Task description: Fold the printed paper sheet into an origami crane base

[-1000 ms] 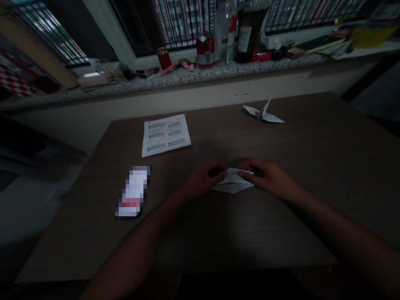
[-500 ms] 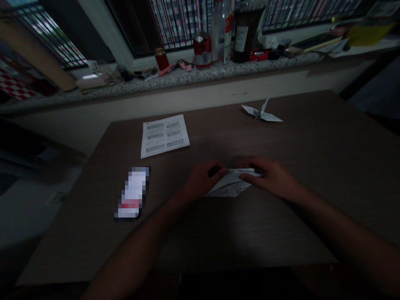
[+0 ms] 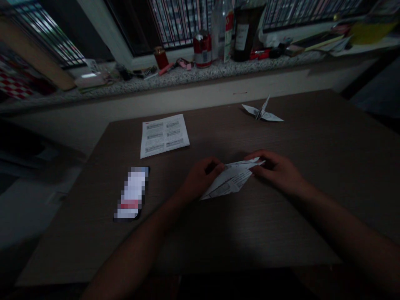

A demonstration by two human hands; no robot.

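Saw a brown table (image 3: pixel 315 141) filling most of the view, with its right side cut off and its near edge sunk in shadow. Saw beyond it a speckled windowsill (image 3: pixel 175 79), crowded with items partly too dim to name, and a clear bottle (image 3: pixel 220 41) cropped at the top. Found the right hand (image 3: pixel 276 168) pinching one end of a folded paper (image 3: pixel 233 179) narrowly between thumb and fingers, and the left hand (image 3: pixel 203 177) closed on its other side, with most fingertips hidden. Placed the folded paper near the table's middle, between the hands; could not tell contact with the tabletop from a slight lift. Made out a printed sheet (image 3: pixel 164 135) farther left, with text too small to read, then a phone (image 3: pixel 133 193) with a pixelated screen, and lastly a paper crane (image 3: pixel 260 112) near the back edge.
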